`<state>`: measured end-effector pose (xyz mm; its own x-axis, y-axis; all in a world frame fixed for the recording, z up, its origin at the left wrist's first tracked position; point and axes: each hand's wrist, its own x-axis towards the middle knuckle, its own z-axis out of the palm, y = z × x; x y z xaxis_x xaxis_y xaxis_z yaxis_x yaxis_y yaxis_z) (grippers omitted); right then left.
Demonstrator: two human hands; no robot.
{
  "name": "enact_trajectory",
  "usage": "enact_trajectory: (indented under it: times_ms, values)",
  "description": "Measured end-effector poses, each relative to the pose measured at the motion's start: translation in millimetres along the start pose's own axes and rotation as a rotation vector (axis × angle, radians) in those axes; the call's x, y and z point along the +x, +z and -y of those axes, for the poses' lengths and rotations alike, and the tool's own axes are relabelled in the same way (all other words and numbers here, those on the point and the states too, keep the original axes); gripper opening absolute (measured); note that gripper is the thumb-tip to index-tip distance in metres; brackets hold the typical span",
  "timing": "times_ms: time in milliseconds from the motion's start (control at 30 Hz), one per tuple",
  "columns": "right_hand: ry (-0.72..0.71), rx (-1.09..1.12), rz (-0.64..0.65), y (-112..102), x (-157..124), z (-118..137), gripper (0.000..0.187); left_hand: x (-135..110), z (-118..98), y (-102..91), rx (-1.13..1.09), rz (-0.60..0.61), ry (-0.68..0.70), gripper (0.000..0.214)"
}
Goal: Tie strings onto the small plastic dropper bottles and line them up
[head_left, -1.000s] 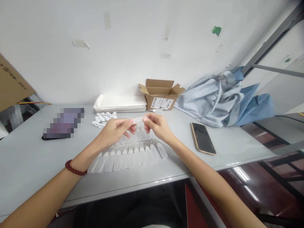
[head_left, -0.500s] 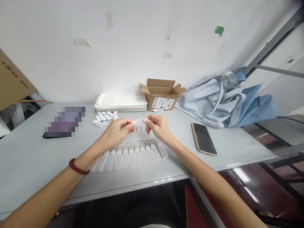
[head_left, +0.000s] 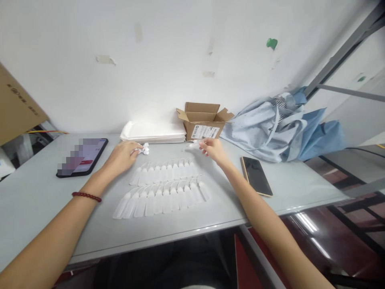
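Two rows of small clear plastic bottles (head_left: 164, 186) lie flat on the grey table (head_left: 39, 204) in front of me. My left hand (head_left: 122, 157) rests over the pile of white caps (head_left: 144, 149) at the back left, fingers curled on them. My right hand (head_left: 212, 148) reaches toward the open cardboard box (head_left: 203, 120), pinching a small clear bottle (head_left: 194, 143) near the box's front.
A stack of white trays (head_left: 153, 131) lies against the wall. One phone (head_left: 82, 156) sits at the left, another dark phone (head_left: 256, 176) at the right. Blue cloth (head_left: 282, 124) is heaped at the back right. A cardboard flap (head_left: 18, 106) juts in at the left.
Both hands held one bottle together above the rows; they have parted. The left hand went back-left to the caps, the right went back toward the box with a bottle.
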<state>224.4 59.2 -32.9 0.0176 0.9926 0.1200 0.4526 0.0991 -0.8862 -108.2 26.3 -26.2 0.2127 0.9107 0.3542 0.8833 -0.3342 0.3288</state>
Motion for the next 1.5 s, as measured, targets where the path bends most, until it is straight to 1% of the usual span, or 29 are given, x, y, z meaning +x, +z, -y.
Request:
enact_trajectory:
  times_ms: [67, 167, 333, 533, 700, 867, 933, 967, 1000, 1033, 1100, 1133, 1167, 1233, 1367, 1500]
  values:
    - [0.065, -0.009, 0.01, -2.0, 3.1, -4.5, 0.01, 1.9, 3.1, 5.9, -0.01, 0.043, 0.069, 0.034]
    - [0.09, -0.022, 0.027, -2.7, 5.8, -10.6, 0.008, 4.0, 5.0, 12.3, 0.002, 0.09, 0.12, 0.035]
    - [0.089, -0.096, 0.026, -3.7, 12.9, -23.3, 0.01, 3.3, 7.7, 17.6, 0.024, 0.084, 0.158, 0.037]
    - [0.034, -0.253, -0.074, -4.0, 21.0, -35.9, 0.017, 3.4, 10.5, 24.1, 0.037, 0.102, 0.137, 0.037]
    - [-0.036, -0.374, -0.167, 0.5, 20.6, -39.4, 0.025, 4.0, 11.5, 26.8, 0.083, 0.097, 0.118, 0.036]
    - [-0.103, -0.44, -0.203, -2.6, 15.1, -30.9, 0.028, 0.7, 5.1, 22.3, 0.07, 0.053, 0.087, 0.033]
    - [-0.151, -0.468, -0.204, -5.6, 10.4, -22.2, 0.024, -1.0, -0.6, 17.8, 0.043, 0.023, 0.067, 0.032]
    - [-0.177, -0.47, -0.174, -7.1, 7.1, -16.6, 0.019, -1.7, -4.2, 15.0, 0.028, 0.01, 0.053, 0.031]
    - [-0.202, -0.462, -0.112, -8.4, 3.1, -10.4, 0.014, -2.5, -8.4, 12.1, 0.013, -0.003, 0.036, 0.03]
    - [-0.23, -0.443, 0.004, -9.4, -1.6, -3.7, 0.009, -3.2, -13.0, 9.2, -0.002, -0.017, 0.015, 0.03]
    - [-0.252, -0.38, 0.316, -10.3, -12.0, 9.5, 0.006, -4.7, -23.2, 3.9, -0.038, -0.047, -0.037, 0.028]
    - [-0.241, -0.386, 0.435, -10.3, -17.2, 15.5, 0.007, -5.5, -28.5, 1.7, -0.061, -0.063, -0.067, 0.027]
    - [-0.242, -0.405, 0.509, -9.8, -21.8, 20.6, 0.01, -6.4, -33.9, -0.1, -0.086, -0.076, -0.096, 0.027]
    - [-0.231, -0.468, 0.59, -8.3, -28.5, 27.4, 0.017, -8.5, -44.0, -2.4, -0.134, -0.096, -0.135, 0.026]
    - [-0.202, -0.565, 0.647, -5.5, -29.9, 29.3, 0.027, -12.6, -59.4, -2.3, -0.181, -0.118, -0.122, 0.024]
    - [-0.145, -0.621, 0.723, -4.4, -25.4, 25.7, 0.032, -15.3, -68.0, 1.4, -0.195, -0.131, -0.136, 0.024]
